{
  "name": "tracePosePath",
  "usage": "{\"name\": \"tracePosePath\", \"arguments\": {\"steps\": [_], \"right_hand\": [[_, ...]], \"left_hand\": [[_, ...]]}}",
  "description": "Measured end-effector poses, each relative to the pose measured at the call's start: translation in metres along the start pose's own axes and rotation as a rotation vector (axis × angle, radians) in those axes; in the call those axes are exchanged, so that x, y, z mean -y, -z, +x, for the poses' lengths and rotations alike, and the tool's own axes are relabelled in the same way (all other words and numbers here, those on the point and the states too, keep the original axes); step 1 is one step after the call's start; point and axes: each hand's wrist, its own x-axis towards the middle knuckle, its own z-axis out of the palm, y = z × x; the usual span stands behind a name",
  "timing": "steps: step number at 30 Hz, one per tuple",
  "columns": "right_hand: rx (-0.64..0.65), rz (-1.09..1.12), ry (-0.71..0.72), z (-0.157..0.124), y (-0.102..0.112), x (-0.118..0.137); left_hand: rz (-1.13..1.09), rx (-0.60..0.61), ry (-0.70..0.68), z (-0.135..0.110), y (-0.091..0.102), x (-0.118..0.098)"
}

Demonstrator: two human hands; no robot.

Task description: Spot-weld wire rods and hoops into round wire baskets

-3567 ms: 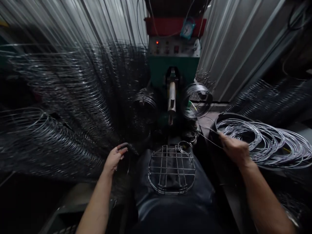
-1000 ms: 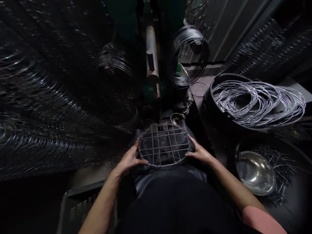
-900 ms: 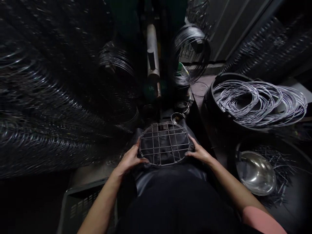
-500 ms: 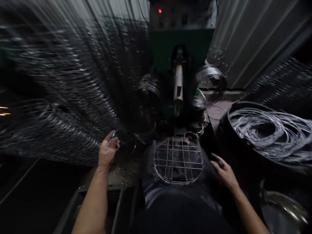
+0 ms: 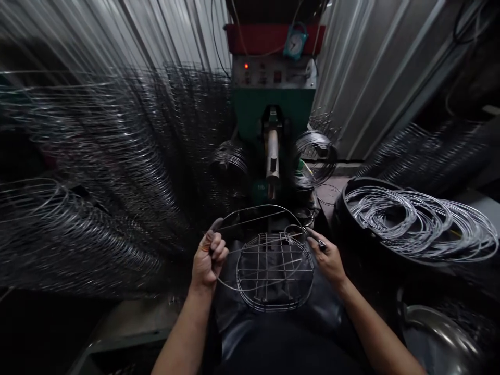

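A round wire grid (image 5: 275,272) lies on my lap, on a dark apron. Above it I hold a thin wire ring with a cross wire (image 5: 258,210), tilted over the grid. My left hand (image 5: 209,257) is closed on the ring's left edge. My right hand (image 5: 327,255) pinches the ring's right side, with a small dark object between its fingers. Straight ahead stands a green machine (image 5: 272,107) with a metal arm (image 5: 272,156) pointing toward me.
Long rows of stacked wire rings (image 5: 97,172) fill the left side. A black tub (image 5: 353,219) of loose wire rings (image 5: 417,224) sits at the right, a steel bowl (image 5: 441,333) below it. Wire coils (image 5: 314,156) hang beside the machine arm. Corrugated metal walls stand behind.
Both hands left the grid's rim. The left hand reached to the ring stacks at the left and came back with a ring; both hands now hold it above the grid.
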Motion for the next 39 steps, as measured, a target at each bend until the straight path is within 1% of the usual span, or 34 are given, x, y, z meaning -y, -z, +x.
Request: {"name": "tracePosePath", "arguments": {"steps": [2,4,5,7,9,11,14,17,20,26,31,33,36,39], "right_hand": [[-0.027,0.029,-0.052,-0.004,0.000,0.002],[-0.075,0.017,-0.084,-0.009,-0.001,0.001],[-0.100,-0.007,-0.085,-0.011,-0.002,-0.001],[-0.127,-0.071,-0.079,-0.016,-0.003,-0.009],[-0.121,-0.123,-0.084,-0.020,-0.005,-0.018],[-0.102,-0.150,-0.094,-0.024,-0.007,-0.028],[-0.080,-0.175,-0.104,-0.028,-0.008,-0.041],[-0.054,-0.208,-0.120,-0.030,-0.008,-0.049],[-0.035,-0.230,-0.120,-0.032,-0.008,-0.053],[-0.039,-0.247,-0.151,-0.032,-0.008,-0.053],[-0.045,-0.263,-0.166,-0.031,-0.004,-0.054],[-0.029,-0.267,-0.165,-0.032,-0.001,-0.054],[0.008,-0.274,-0.168,-0.035,0.003,-0.055],[0.038,-0.231,-0.192,-0.036,0.005,-0.056]], "left_hand": [[0.014,0.021,0.062,0.000,-0.001,0.010],[0.082,0.035,0.098,0.001,-0.002,0.017],[0.155,0.037,0.111,0.002,-0.002,0.018],[0.384,0.029,0.148,0.004,0.002,0.020],[0.646,0.013,0.215,0.007,0.010,0.018],[0.854,-0.003,0.268,0.009,0.022,0.017],[1.007,0.005,0.278,0.012,0.041,0.018],[1.052,0.025,0.260,0.014,0.055,0.024],[1.083,0.023,0.249,0.015,0.061,0.030],[1.072,-0.009,0.293,0.014,0.058,0.031],[1.079,-0.039,0.298,0.015,0.058,0.034],[1.099,-0.029,0.294,0.014,0.060,0.034],[1.146,0.015,0.239,0.012,0.063,0.034],[1.167,0.042,0.220,0.010,0.064,0.033]]}}
